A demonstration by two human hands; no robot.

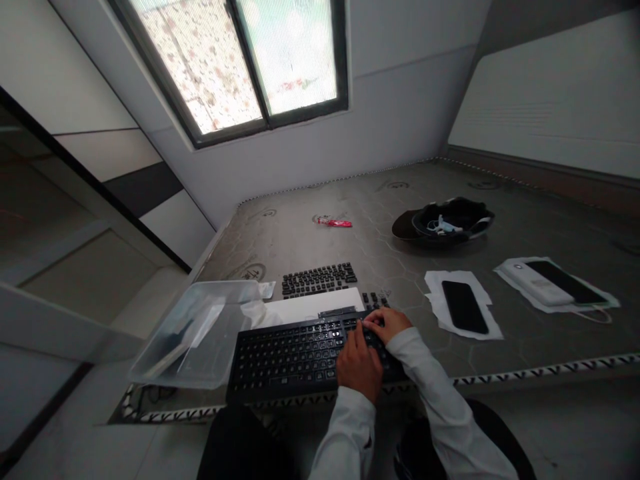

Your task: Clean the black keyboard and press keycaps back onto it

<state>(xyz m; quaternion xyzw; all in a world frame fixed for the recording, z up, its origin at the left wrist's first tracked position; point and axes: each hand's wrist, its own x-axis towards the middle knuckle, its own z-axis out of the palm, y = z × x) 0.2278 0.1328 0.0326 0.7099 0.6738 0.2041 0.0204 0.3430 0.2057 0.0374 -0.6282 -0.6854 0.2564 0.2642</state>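
Working keycaps off a keyboard [310, 357] at the mattress's near edge, the left hand [359, 365] steadies its right end while the right hand's [386, 324] fingers pinch there; loose keycaps [319, 279] lie beyond; the next pull likely needs a straight lift.

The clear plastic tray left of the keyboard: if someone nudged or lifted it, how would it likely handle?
The clear plastic tray looks thin-walled and nearly empty, so it is probably light and would slide easily. It appears to overhang the edge of the mattress-like surface, so a push could tip it off. Thin plastic probably flexes if lifted by one corner.
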